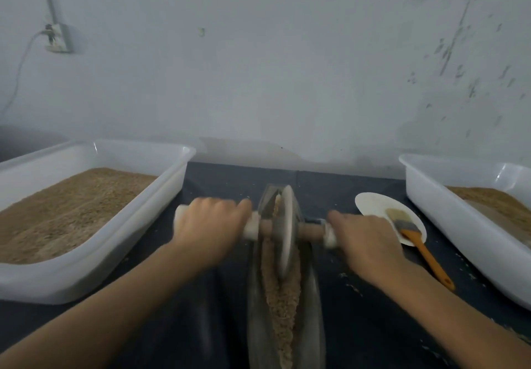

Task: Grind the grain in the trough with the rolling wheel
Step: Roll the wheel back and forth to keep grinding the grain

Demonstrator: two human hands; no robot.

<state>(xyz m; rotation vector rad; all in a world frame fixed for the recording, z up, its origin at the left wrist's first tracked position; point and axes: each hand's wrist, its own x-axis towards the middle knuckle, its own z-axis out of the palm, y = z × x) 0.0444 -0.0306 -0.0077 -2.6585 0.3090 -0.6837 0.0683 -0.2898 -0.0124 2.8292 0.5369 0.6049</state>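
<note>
A pale wall backs the dark-covered bench (218, 297). On it, the long grey metal trough (311, 305) holds coarse tan grain (280, 305), seemingly part-crushed. The grey disc rolling wheel (284, 230) stands near the trough's far end, left grip (211, 225) and right grip (365, 239) curled round its wooden axle.

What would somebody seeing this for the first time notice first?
Dead centre, the grey rolling wheel stands in the narrow trough of brown grain, with the left hand and right hand gripping the axle handles either side. Big white tubs flank it: the left tub holds much grain, the right tub less. An orange-handled brush lies on a white plate beside the right hand.
</note>
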